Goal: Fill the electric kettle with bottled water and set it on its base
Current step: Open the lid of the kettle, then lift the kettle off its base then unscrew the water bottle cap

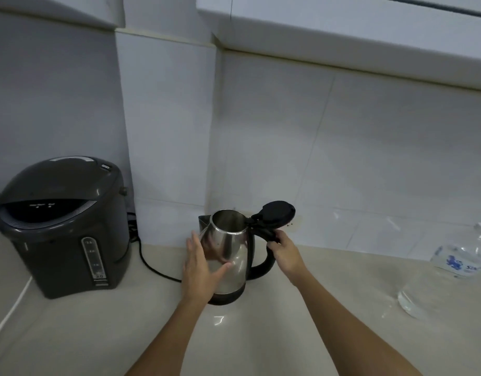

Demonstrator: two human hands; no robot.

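A stainless steel electric kettle (pixel 234 256) with a black handle stands on its black base (pixel 226 297) in the middle of the counter. Its black lid (pixel 277 213) is flipped open and the mouth shows an empty-looking steel inside. My left hand (pixel 200 270) lies flat against the kettle's left side, fingers spread. My right hand (pixel 284 253) grips the top of the handle just under the lid hinge. A large clear water bottle (pixel 448 270) with a blue label lies tilted at the right edge, away from both hands.
A dark grey hot-water dispenser (pixel 63 226) stands at the left of the beige counter (pixel 288 335). A black cord (pixel 152 267) runs from behind it toward the kettle base. A white cable (pixel 9 316) crosses the left edge. White tiled wall rises behind.
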